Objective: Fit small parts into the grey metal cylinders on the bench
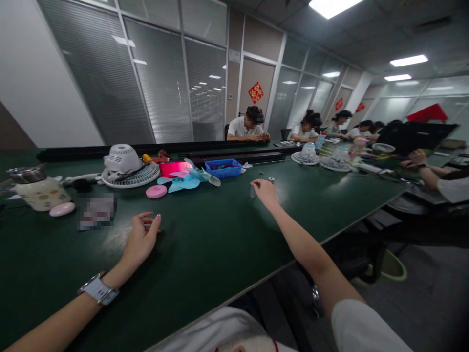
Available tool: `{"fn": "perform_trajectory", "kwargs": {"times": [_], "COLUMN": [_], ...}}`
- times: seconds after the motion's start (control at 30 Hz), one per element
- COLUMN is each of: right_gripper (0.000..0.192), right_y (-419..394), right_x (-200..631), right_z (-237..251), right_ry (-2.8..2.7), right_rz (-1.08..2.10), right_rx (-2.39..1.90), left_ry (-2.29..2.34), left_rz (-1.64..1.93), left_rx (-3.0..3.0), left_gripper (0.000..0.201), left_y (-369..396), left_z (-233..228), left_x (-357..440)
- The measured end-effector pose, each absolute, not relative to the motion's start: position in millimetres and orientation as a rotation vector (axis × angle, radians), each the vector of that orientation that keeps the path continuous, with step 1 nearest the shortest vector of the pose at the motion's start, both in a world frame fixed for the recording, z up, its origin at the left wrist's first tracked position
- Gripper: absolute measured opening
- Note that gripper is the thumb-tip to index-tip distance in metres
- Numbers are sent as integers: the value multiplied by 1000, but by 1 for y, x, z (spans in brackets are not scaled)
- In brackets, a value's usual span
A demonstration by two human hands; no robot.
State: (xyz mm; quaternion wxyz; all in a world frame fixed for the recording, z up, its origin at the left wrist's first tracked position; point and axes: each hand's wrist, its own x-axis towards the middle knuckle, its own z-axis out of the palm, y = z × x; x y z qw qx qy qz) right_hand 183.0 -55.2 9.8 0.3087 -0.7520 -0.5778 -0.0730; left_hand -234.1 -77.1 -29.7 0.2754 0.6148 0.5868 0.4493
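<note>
My left hand (pixel 143 235) rests low over the green table (pixel 205 244), its fingers loosely curled, thumb apart, nothing in it. Farther off, my right hand (pixel 265 191) is closed in a pinch over the tabletop. A small greyish, see-through piece (pixel 252 192) shows just below its fingertips; what exactly the pinch holds is too small to make out. Behind the knuckles stands a small pale round item (pixel 271 180). Ahead of my left hand lie a pink round lid (pixel 156 191) and light blue fan blades (pixel 181 182).
A blue tray (pixel 224 168) sits behind the blades. To the left are a white fan (pixel 122 164), a steel-topped patterned jar (pixel 42 190) and a pink oval piece (pixel 62 209). More fan parts (pixel 309 154) stand at the right. Several people sit around the table.
</note>
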Motion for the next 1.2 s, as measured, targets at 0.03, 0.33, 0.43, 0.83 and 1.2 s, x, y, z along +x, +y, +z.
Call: {"fn": "perform_trajectory", "kwargs": {"times": [0.03,0.33,0.43,0.83,1.2], "right_gripper": [26,26,25,48,44], "right_y": [-55,-51,-51,-45,-86], "right_x": [184,195,196,192,18], "right_z": [10,5,5,-12,-7], "right_ry": [-1504,-1446,-1405,-1328,-1962], "right_rz": [-177,-124,-101,92,644], "right_rx": [-1978,-1959,-1978,-1896,-1133], "left_ry": [1573,1576,1567,1537,1148], "left_rz": [1205,1210,1201,1229,1146], "left_rx": [1655,1631,1633,1677,2150], "left_gripper": [53,55,56,43,40], "left_y": [-77,-81,-80,-82,-101], "left_z": [-30,-25,-25,-31,-11], "left_x": [-234,-232,-232,-230,-206]}}
